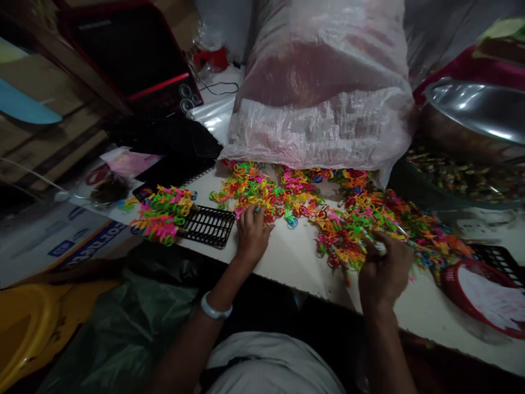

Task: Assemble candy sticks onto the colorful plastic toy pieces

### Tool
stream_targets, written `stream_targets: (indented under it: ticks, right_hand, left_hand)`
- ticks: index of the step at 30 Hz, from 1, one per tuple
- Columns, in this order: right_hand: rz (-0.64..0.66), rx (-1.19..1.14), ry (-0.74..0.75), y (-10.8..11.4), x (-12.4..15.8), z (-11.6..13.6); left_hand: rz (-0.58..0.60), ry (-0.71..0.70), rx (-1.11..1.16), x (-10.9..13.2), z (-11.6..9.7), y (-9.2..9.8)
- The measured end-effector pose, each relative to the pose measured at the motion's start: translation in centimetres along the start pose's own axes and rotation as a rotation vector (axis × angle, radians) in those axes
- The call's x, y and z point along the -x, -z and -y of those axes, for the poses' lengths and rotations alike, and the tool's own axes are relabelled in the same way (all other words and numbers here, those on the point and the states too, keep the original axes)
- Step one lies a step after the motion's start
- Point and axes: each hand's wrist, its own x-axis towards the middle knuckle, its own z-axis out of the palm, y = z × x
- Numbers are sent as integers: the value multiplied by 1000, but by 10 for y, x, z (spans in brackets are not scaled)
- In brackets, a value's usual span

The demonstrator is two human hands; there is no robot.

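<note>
A loose heap of small bright plastic pieces (pixel 353 219) in pink, green, orange and yellow spreads over the white table. At the heap's near left edge, my left hand (pixel 251 232) rests with fingers curved down and thumb apart, touching the pieces. Beside it lies a black slatted rack (pixel 211 224), its left part covered by rows of similar pieces (pixel 166 213). Over the right side of the heap, my right hand (pixel 385 268) is closed in a pinch. Something small and pale shows at its fingers, too blurred to name.
A large translucent sack (pixel 320 109) stands behind the heap. On the right are a metal bowl (pixel 479 109) and a red basket (pixel 451 290) with white paper. A dark screen with speakers (pixel 127 49) stands at back left; a yellow tub (pixel 28 328) is below left.
</note>
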Motion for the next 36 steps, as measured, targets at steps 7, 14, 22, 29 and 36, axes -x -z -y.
stream_targets:
  ticks: [7, 14, 22, 29, 36]
  right_hand:
    - [668, 123, 163, -75, 12, 60]
    - [795, 376, 207, -77, 12, 74]
    - [448, -278, -23, -49, 30, 43]
    - [423, -689, -412, -53, 14, 62]
    - [512, -1020, -794, -48, 37, 74]
  left_hand:
    - [10, -49, -132, 4, 9, -9]
    - [25, 37, 256, 30, -4, 3]
    - [201, 413, 818, 31, -15, -11]
    - [168, 499, 1049, 11, -23, -9]
    - [211, 661, 1406, 37, -33, -6]
